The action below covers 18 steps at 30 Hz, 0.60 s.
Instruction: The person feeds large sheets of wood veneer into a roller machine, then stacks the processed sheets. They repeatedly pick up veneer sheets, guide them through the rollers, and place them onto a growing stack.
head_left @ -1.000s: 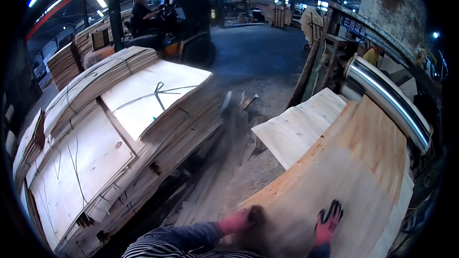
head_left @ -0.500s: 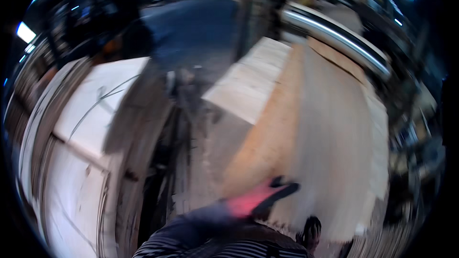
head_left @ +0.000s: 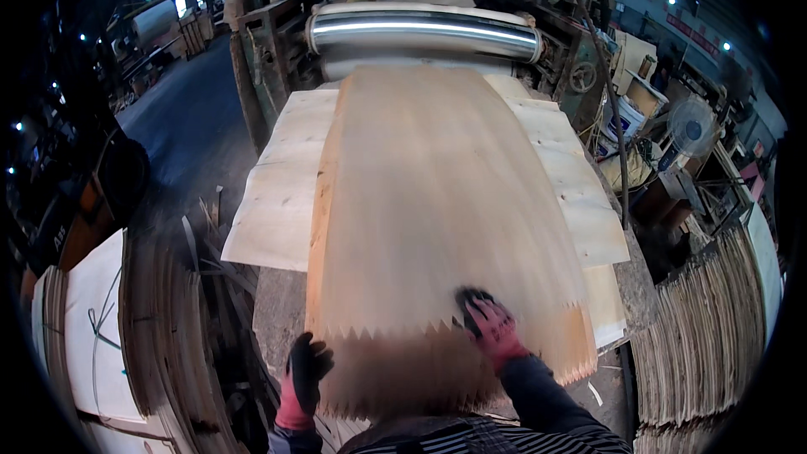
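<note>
The veneer sheet (head_left: 437, 219), now squared to the roller (head_left: 424, 29), is being pressed by the flat right hand (head_left: 487, 324) and gripped at its edge by the left hand (head_left: 304, 370).

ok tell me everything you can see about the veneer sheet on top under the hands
The top veneer sheet is thin, pale tan wood, blurred, with a zigzag-toothed near edge. It lies lengthwise on a paler stack, reaching toward the steel roller. The right hand, gloved, presses on it; the left hand is at the near left corner.

Both gloved hands reach forward, left (head_left: 305, 367) low, right (head_left: 490, 325) pressing flat.
</note>
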Each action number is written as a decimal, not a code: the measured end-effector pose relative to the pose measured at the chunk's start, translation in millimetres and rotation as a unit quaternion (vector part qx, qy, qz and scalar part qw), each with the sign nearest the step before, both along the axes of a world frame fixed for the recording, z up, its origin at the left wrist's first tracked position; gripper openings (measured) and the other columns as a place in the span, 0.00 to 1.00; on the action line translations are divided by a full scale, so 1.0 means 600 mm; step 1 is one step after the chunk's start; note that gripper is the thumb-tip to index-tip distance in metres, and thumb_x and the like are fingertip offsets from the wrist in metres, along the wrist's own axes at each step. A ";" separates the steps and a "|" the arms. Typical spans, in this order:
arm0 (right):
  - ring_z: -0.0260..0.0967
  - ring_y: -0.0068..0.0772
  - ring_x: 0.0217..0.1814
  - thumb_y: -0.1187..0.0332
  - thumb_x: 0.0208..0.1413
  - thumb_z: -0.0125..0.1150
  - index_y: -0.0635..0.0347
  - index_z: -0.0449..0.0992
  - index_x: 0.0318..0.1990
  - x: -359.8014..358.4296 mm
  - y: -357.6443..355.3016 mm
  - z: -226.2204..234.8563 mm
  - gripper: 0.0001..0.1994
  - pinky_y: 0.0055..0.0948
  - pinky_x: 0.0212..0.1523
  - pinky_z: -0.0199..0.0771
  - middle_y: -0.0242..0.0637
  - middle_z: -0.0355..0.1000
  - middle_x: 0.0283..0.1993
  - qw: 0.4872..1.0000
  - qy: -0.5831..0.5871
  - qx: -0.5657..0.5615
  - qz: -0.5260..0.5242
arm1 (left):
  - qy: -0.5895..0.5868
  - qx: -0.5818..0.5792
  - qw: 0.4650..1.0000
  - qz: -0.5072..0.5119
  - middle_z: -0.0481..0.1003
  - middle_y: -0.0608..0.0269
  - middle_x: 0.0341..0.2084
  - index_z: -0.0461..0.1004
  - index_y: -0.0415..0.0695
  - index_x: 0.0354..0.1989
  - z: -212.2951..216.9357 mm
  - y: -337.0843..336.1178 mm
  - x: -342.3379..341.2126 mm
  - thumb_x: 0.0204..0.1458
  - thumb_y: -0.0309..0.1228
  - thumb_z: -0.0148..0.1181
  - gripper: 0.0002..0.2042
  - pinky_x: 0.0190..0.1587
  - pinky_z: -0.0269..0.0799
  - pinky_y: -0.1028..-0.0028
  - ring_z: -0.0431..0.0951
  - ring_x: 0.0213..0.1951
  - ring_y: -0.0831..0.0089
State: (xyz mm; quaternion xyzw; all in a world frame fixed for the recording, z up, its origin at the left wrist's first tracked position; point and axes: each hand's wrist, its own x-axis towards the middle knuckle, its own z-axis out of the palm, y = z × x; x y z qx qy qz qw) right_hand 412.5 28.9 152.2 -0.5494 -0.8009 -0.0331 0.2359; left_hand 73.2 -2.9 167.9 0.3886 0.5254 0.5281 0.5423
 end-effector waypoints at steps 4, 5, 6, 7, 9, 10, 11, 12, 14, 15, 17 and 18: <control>0.59 0.40 0.52 0.61 0.41 0.58 0.55 0.65 0.48 0.004 0.156 -0.043 0.24 0.39 0.51 0.59 0.39 0.62 0.50 1.000 -0.015 0.027 -0.005 | -0.065 -0.057 0.995 0.055 0.67 0.55 0.42 0.58 0.39 0.52 -0.094 -0.045 -0.004 0.52 0.33 0.47 0.20 0.42 0.67 0.69 0.70 0.41 0.66; 0.59 0.40 0.53 0.61 0.41 0.58 0.55 0.65 0.48 -0.001 0.188 -0.050 0.23 0.39 0.51 0.59 0.39 0.62 0.50 0.999 -0.022 0.026 -0.005 | -0.004 -0.053 0.997 0.064 0.67 0.56 0.43 0.57 0.40 0.54 -0.101 -0.059 0.000 0.54 0.33 0.45 0.20 0.42 0.68 0.72 0.71 0.40 0.69; 0.59 0.40 0.53 0.61 0.42 0.58 0.54 0.65 0.49 -0.003 0.219 -0.056 0.23 0.39 0.51 0.59 0.38 0.62 0.50 0.999 -0.030 0.026 -0.006 | 0.059 -0.026 0.995 0.080 0.67 0.56 0.44 0.56 0.40 0.54 -0.133 -0.076 -0.004 0.53 0.31 0.46 0.20 0.43 0.67 0.73 0.70 0.41 0.69; 0.58 0.40 0.53 0.60 0.42 0.57 0.54 0.65 0.49 -0.006 0.257 -0.068 0.23 0.39 0.51 0.59 0.38 0.62 0.51 0.998 -0.030 0.042 -0.025 | 0.123 0.001 0.988 0.096 0.66 0.56 0.45 0.56 0.39 0.55 -0.165 -0.087 -0.009 0.53 0.29 0.47 0.20 0.43 0.67 0.73 0.70 0.42 0.69; 0.56 0.41 0.56 0.59 0.45 0.55 0.51 0.62 0.52 -0.006 0.313 -0.078 0.24 0.38 0.54 0.57 0.37 0.59 0.54 0.997 0.001 0.062 -0.052 | 0.337 0.047 0.937 0.082 0.64 0.51 0.46 0.57 0.38 0.54 -0.159 -0.097 -0.003 0.48 0.29 0.52 0.23 0.47 0.63 0.67 0.66 0.46 0.61; 0.52 0.40 0.59 0.57 0.47 0.52 0.50 0.59 0.55 0.009 0.354 -0.102 0.26 0.39 0.57 0.52 0.37 0.55 0.57 0.997 0.007 0.057 -0.056 | 0.418 0.061 0.905 0.058 0.64 0.49 0.46 0.56 0.38 0.53 -0.135 -0.083 0.004 0.47 0.33 0.53 0.25 0.48 0.62 0.64 0.65 0.46 0.59; 0.48 0.40 0.61 0.56 0.48 0.50 0.49 0.57 0.56 -0.003 0.373 -0.106 0.26 0.42 0.59 0.47 0.37 0.54 0.58 0.995 -0.041 0.008 -0.094 | 0.500 0.060 0.863 0.037 0.63 0.48 0.46 0.56 0.38 0.53 -0.106 -0.081 0.009 0.46 0.36 0.54 0.27 0.49 0.60 0.62 0.64 0.47 0.57; 0.47 0.41 0.61 0.56 0.48 0.49 0.50 0.56 0.56 0.006 0.396 -0.143 0.26 0.44 0.60 0.43 0.40 0.53 0.58 0.973 -0.160 0.079 -0.148 | 0.535 0.040 0.844 0.015 0.61 0.46 0.48 0.55 0.38 0.54 -0.100 -0.072 0.008 0.42 0.38 0.57 0.31 0.51 0.56 0.59 0.61 0.49 0.53; 0.48 0.44 0.60 0.56 0.48 0.49 0.58 0.56 0.56 -0.045 0.362 -0.069 0.28 0.43 0.61 0.41 0.45 0.54 0.57 0.985 -0.080 0.003 -0.154 | 0.598 -0.028 0.801 -0.004 0.57 0.43 0.50 0.52 0.39 0.55 -0.145 -0.076 -0.002 0.37 0.43 0.60 0.38 0.54 0.51 0.57 0.57 0.51 0.48; 0.50 0.46 0.59 0.57 0.48 0.49 0.61 0.56 0.55 -0.068 0.343 -0.049 0.28 0.43 0.61 0.42 0.46 0.55 0.56 0.991 -0.048 -0.007 -0.128 | 0.631 -0.063 0.773 -0.006 0.57 0.42 0.51 0.51 0.39 0.56 -0.173 -0.083 -0.010 0.35 0.46 0.61 0.40 0.54 0.51 0.56 0.56 0.51 0.47; 0.51 0.46 0.58 0.58 0.47 0.51 0.63 0.57 0.54 -0.090 0.281 -0.034 0.28 0.43 0.61 0.42 0.47 0.56 0.55 0.998 -0.023 0.014 -0.061 | 0.605 -0.057 0.794 -0.001 0.56 0.42 0.51 0.50 0.39 0.56 -0.195 -0.092 -0.023 0.35 0.48 0.61 0.41 0.53 0.53 0.57 0.57 0.51 0.47; 0.52 0.46 0.58 0.59 0.47 0.52 0.64 0.58 0.54 -0.093 0.243 -0.034 0.27 0.42 0.61 0.43 0.48 0.56 0.55 0.999 -0.010 0.019 -0.033 | 0.582 -0.064 0.811 -0.004 0.56 0.42 0.51 0.50 0.40 0.56 -0.191 -0.093 -0.026 0.35 0.48 0.61 0.41 0.52 0.54 0.58 0.58 0.51 0.47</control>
